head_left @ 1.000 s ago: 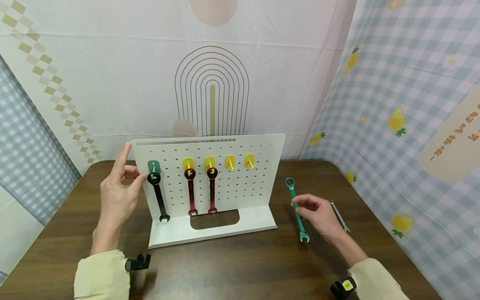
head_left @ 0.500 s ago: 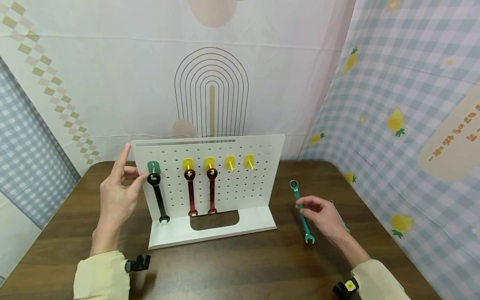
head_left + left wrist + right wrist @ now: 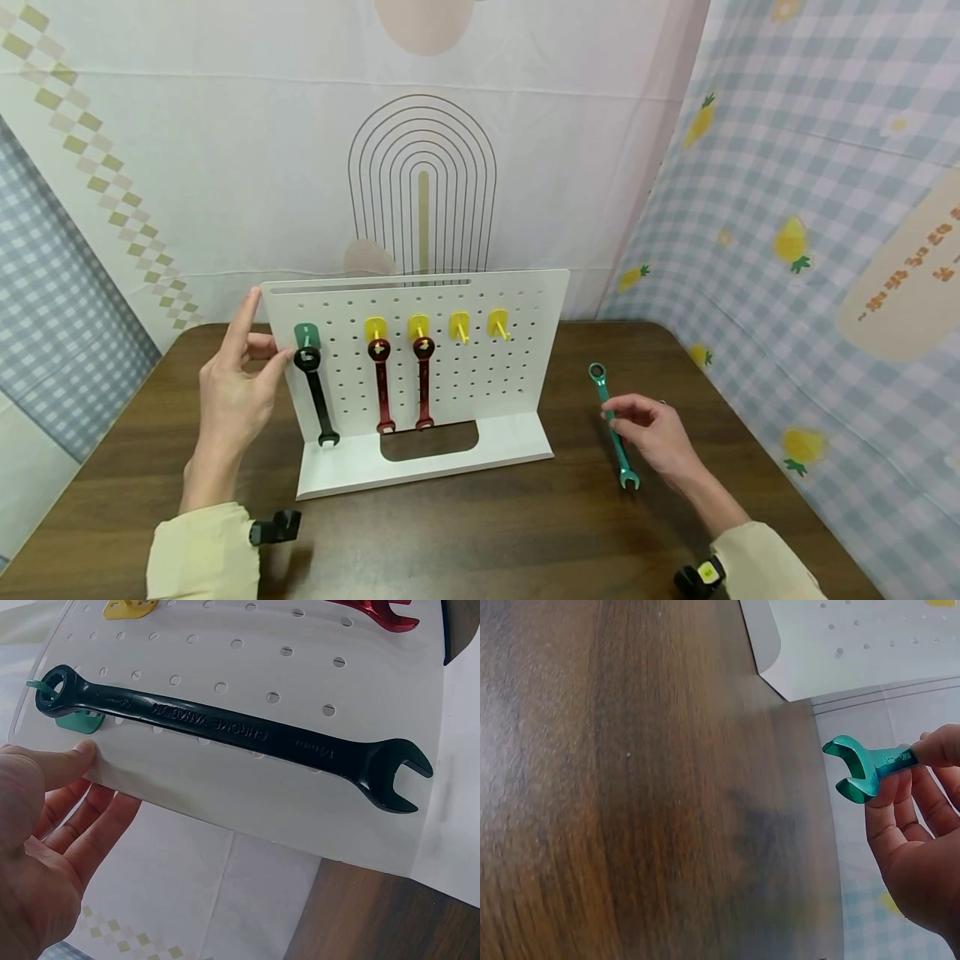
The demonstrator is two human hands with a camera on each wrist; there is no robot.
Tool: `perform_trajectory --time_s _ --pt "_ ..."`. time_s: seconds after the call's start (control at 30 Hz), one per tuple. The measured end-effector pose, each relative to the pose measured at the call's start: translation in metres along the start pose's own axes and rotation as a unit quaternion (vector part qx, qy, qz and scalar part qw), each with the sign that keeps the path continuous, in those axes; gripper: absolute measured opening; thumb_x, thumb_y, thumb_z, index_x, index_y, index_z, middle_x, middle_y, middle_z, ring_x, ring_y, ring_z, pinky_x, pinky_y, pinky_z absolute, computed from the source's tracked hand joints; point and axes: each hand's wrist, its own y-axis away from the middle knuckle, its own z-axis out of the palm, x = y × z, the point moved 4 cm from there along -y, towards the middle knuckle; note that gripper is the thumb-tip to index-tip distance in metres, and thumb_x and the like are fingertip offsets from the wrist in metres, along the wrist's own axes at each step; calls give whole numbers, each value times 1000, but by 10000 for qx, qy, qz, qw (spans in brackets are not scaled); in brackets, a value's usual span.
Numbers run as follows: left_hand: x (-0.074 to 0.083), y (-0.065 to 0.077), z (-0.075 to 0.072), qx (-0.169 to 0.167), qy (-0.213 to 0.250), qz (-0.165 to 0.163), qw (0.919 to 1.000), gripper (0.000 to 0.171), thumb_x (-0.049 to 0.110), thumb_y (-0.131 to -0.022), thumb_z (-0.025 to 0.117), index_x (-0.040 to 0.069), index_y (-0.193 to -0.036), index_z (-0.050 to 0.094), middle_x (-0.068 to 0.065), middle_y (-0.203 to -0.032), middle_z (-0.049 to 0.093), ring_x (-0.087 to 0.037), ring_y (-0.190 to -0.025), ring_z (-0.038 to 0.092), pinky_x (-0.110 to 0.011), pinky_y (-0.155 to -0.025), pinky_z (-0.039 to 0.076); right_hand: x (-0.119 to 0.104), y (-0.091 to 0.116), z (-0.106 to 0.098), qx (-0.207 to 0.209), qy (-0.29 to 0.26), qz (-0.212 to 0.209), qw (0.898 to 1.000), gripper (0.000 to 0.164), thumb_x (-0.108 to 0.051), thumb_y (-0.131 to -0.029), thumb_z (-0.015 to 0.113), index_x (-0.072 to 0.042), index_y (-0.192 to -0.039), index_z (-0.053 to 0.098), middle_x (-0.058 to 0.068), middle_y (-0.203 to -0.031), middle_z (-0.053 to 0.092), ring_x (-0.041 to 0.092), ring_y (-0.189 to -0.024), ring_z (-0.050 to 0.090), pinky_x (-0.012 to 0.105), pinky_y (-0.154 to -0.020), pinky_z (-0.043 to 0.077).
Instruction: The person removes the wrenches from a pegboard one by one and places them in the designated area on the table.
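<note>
At the left, my left hand [image 3: 236, 392] holds the side edge of a white pegboard stand [image 3: 360, 475], thumb in front and other fingers behind, as the left wrist view shows. Beside that thumb a black combination wrench [image 3: 225, 724] hangs by its ring end from a green hook [image 3: 81, 721]. Two red wrenches [image 3: 382, 387] hang from yellow hooks. To the right of the stand, my right hand [image 3: 656, 437] pinches a green combination wrench [image 3: 617, 442] between thumb and fingers, ring end pointing away. Its open end [image 3: 859, 771] shows in the right wrist view.
Two more yellow hooks [image 3: 498, 323] on the board carry nothing. The brown wooden table [image 3: 420, 550] lies under everything. A white printed cloth [image 3: 225, 167] hangs behind, and a checked cloth [image 3: 825, 275] hangs on the right.
My right hand has moved slightly right with the green wrench in it. A small silver wrench, seen earlier on the table, is now almost wholly behind that hand. My left hand stays put.
</note>
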Motion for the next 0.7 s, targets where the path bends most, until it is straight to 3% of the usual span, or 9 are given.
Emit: perform_trajectory --time_s 0.23,0.7 --pt "0 0 0 10 -14 33 10000 92 -13 -88 77 27 -164 43 22 -91 57 19 -88 55 3 -75 44 1 1 -6 -21 78 119 9999 25 -4 -100 70 10 -121 70 -7 -94 73 9 -78 62 28 -67 57" --pt "0 0 0 34 -36 17 10000 94 -14 -88 77 29 -163 43 23 -90 57 19 -88 55 2 -76 44 9 -1 -19 -30 213 241 9995 28 -6 -101 71 9 -123 69 -16 -95 72 8 -81 63 29 -70 58"
